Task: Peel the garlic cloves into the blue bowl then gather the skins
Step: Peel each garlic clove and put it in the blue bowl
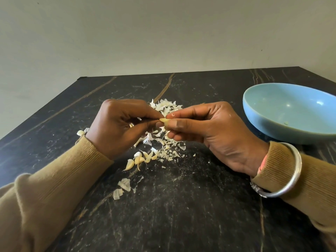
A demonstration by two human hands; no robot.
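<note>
Both hands are up off the tabletop point(181, 206), with one garlic clove point(164, 120) pinched between them. Left hand point(120, 124): fingers point(145, 113) curled, thumb and index nipping the clove's pale tip. Right hand point(209, 135): thumb and index clamp the other end.

I read it as a two-point pinch, one side anchoring while the other strips skin. The clove sits right at the fingertips and is mostly hidden by them.

Long axis looks roughly level, running fingertip to fingertip, pointed end toward the left fingers. I can't confirm the far end.

It's held over the skins point(167, 106), which lie under and beyond the fingers, so peel likely drops onto that pile. Unpeeled cloves point(141, 159) lie below the left fingers, nearer me. Blue bowl point(272, 124) is out past the right knuckles, well apart, so a peeled clove needs a carry over.
</note>
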